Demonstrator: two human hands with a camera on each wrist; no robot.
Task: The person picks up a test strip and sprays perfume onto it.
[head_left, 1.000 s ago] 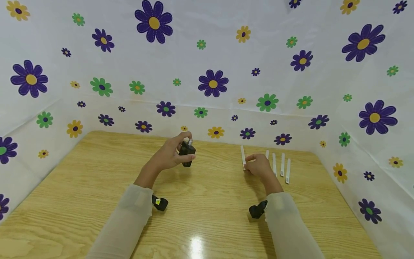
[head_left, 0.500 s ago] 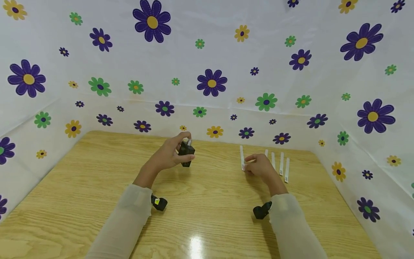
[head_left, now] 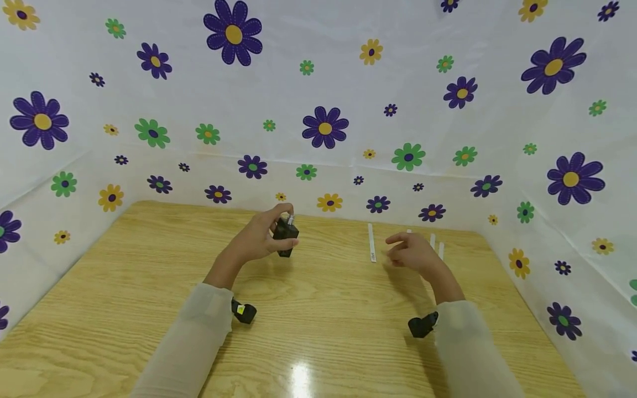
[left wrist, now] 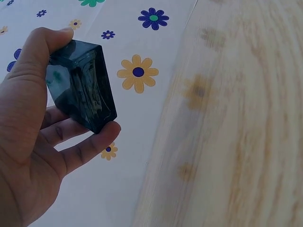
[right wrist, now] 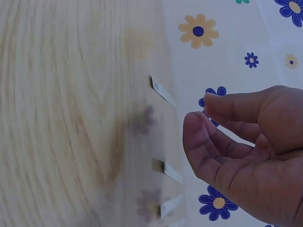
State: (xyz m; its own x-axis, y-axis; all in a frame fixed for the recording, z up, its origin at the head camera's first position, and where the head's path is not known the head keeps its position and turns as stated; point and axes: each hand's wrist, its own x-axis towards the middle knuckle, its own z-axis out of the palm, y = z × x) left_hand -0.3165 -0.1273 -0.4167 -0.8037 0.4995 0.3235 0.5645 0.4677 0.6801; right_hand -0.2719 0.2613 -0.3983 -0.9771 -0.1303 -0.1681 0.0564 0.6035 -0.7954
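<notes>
My left hand (head_left: pixel 255 236) grips a dark glass perfume bottle (head_left: pixel 286 236) above the table, its index finger bent over the silver spray nozzle (head_left: pixel 291 220). In the left wrist view, the angular bottle (left wrist: pixel 83 87) is tilted, with thumb and fingers around its sides. To the right, my empty right hand (head_left: pixel 415 253) hovers with loosely bent fingers, beside a single white paper strip (head_left: pixel 371 243) lying on the table. That strip (right wrist: pixel 162 91) carries small dark marking at its near end. Other white strips (head_left: pixel 440 250) lie partly hidden behind the right hand.
The wooden table (head_left: pixel 318 309) ends at a white flower-printed cloth (head_left: pixel 278 94) that hangs behind it and at both sides. Small black cameras (head_left: pixel 423 325) sit at both wrists.
My right hand lets go of the left-most paper strip, then lifts and shifts right, away from it. The strip stays flat on the table. The left hand and bottle hold still.
</notes>
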